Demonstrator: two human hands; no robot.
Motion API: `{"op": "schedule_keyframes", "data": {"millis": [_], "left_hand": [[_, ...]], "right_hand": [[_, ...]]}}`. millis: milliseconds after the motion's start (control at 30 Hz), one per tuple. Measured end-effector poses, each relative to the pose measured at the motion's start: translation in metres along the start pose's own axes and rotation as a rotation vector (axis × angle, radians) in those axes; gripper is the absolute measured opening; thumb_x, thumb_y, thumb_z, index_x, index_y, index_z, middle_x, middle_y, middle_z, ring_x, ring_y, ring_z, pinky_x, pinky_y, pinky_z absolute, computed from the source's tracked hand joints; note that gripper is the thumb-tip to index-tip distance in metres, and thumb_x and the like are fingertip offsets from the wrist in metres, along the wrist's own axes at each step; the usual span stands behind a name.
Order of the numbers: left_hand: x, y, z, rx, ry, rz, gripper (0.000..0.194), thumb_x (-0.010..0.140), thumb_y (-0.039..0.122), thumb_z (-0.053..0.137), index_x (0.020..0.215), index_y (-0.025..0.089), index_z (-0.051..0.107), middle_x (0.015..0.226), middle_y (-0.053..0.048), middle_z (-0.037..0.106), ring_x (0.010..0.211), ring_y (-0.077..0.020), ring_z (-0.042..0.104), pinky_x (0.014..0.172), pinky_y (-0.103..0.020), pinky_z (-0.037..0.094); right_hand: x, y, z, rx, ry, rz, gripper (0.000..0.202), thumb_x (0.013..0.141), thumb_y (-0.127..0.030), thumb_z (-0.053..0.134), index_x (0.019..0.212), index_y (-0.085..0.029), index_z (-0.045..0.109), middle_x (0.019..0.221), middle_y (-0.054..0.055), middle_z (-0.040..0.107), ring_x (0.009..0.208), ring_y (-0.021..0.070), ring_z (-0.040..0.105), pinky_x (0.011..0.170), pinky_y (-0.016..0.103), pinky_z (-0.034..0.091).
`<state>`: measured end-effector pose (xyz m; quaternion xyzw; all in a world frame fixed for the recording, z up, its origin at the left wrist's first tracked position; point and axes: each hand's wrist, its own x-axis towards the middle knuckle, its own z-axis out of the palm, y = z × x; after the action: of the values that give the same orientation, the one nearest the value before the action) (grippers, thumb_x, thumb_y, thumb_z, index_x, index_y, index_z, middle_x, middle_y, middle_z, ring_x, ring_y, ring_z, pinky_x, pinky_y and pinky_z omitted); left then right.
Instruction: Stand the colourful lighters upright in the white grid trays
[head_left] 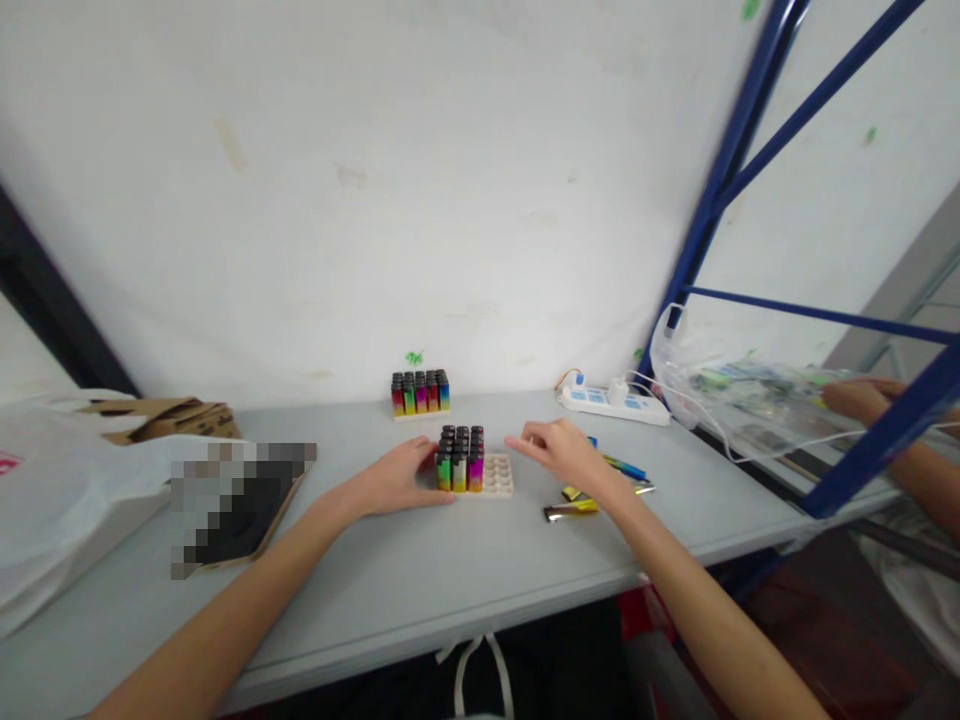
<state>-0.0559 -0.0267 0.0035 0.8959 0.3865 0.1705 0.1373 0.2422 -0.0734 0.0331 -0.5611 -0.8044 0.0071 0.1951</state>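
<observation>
A white tray [498, 476] with round holes stands on the table, its left part filled with upright lighters [460, 470] in shiny green, yellow and purple, all with black tops. My left hand [405, 475] wraps round the left side of the tray, thumb along the front and fingers at the back left. Just right of the tray hovers my right hand [562, 450], one digit stretched toward the bare holes and the others bent, with nothing visible in it. Beneath and beside that hand lie loose lighters, a yellow one [574, 509] and a blue one [624, 467].
A second filled lighter tray [421, 393] stands by the wall. A white power strip [615, 402] lies back right, near a blue metal frame [705, 230]. To the left are a dark flat object [244, 510], cardboard [172, 425] and a plastic bag [67, 500]. Another person's hand [862, 400] shows far right.
</observation>
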Motion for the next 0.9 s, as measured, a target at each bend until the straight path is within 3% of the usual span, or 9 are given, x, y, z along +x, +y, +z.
{"op": "schedule_keyframes", "data": {"millis": [67,133,200,300,433,533,700,833,900], "left_hand": [[0.000,0.000,0.000,0.007,0.005,-0.006,0.058,0.069,0.069,0.071,0.097,0.018,0.066,0.104,-0.011,0.069,0.097,-0.0319,0.065,0.082,-0.038,0.052],[0.000,0.000,0.000,0.012,0.005,-0.022,0.058,0.068,0.069,0.072,0.096,0.018,0.066,0.104,-0.011,0.069,0.098,-0.0328,0.066,0.082,-0.038,0.053],[0.000,0.000,-0.001,0.018,-0.009,-0.032,0.060,0.069,0.070,0.071,0.098,0.018,0.066,0.106,-0.012,0.069,0.099,-0.0329,0.065,0.083,-0.038,0.053],[-0.001,0.001,-0.001,0.035,-0.028,-0.040,0.065,0.070,0.072,0.069,0.102,0.016,0.065,0.110,-0.014,0.069,0.102,-0.0335,0.065,0.087,-0.039,0.052],[-0.001,0.002,-0.002,0.025,-0.018,-0.052,0.068,0.067,0.074,0.069,0.103,0.016,0.066,0.112,-0.013,0.069,0.103,-0.0342,0.064,0.089,-0.040,0.051],[-0.001,0.003,-0.003,0.027,-0.029,-0.058,0.066,0.068,0.072,0.070,0.102,0.016,0.066,0.111,-0.013,0.068,0.103,-0.0337,0.064,0.088,-0.039,0.051],[-0.001,0.002,-0.003,0.001,-0.039,-0.044,0.066,0.069,0.072,0.069,0.103,0.016,0.065,0.107,-0.013,0.067,0.096,-0.0314,0.063,0.085,-0.039,0.051],[-0.001,0.000,0.000,0.000,-0.027,-0.031,0.066,0.069,0.071,0.070,0.105,0.016,0.064,0.106,-0.012,0.067,0.095,-0.0305,0.063,0.085,-0.039,0.050],[-0.001,-0.002,0.001,0.006,-0.020,-0.022,0.065,0.069,0.070,0.071,0.105,0.016,0.064,0.107,-0.012,0.066,0.096,-0.0307,0.063,0.086,-0.039,0.050]], "right_hand": [[-0.006,0.033,-0.011,-0.102,0.064,0.179,0.043,0.102,-0.051,0.045,0.098,-0.016,0.070,0.079,0.009,0.073,0.080,0.0219,0.068,0.072,0.028,0.039],[-0.012,0.063,-0.015,-0.216,0.038,0.334,0.032,0.099,-0.040,0.055,0.106,-0.011,0.068,0.094,0.015,0.074,0.092,0.0259,0.068,0.077,0.029,0.041],[-0.017,0.084,-0.011,-0.258,-0.056,0.384,0.036,0.096,-0.041,0.060,0.111,-0.009,0.067,0.104,0.020,0.073,0.097,0.0280,0.068,0.079,0.030,0.042],[-0.016,0.093,0.005,-0.233,-0.130,0.379,0.039,0.094,-0.045,0.060,0.110,-0.010,0.069,0.103,0.019,0.073,0.097,0.0282,0.068,0.078,0.030,0.043],[-0.001,0.085,0.019,-0.183,-0.077,0.304,0.026,0.092,-0.033,0.060,0.101,-0.011,0.072,0.099,0.017,0.074,0.091,0.0256,0.067,0.073,0.029,0.042],[0.012,0.081,0.018,-0.055,0.008,0.259,0.026,0.088,-0.038,0.063,0.082,-0.014,0.071,0.078,0.009,0.072,0.073,0.0211,0.063,0.066,0.028,0.040],[0.029,0.062,0.011,0.604,0.134,0.167,0.044,0.085,-0.060,0.060,0.088,-0.016,0.068,0.071,0.002,0.064,0.064,0.0170,0.060,0.062,0.028,0.046],[0.038,0.025,0.011,1.052,0.014,0.041,0.050,0.089,-0.065,0.055,0.104,-0.017,0.064,0.074,0.000,0.058,0.062,0.0140,0.059,0.062,0.029,0.051],[0.040,0.008,0.016,1.184,-0.024,0.009,0.049,0.091,-0.065,0.053,0.104,-0.019,0.061,0.069,-0.003,0.049,0.057,0.0115,0.051,0.053,0.025,0.046]]}}
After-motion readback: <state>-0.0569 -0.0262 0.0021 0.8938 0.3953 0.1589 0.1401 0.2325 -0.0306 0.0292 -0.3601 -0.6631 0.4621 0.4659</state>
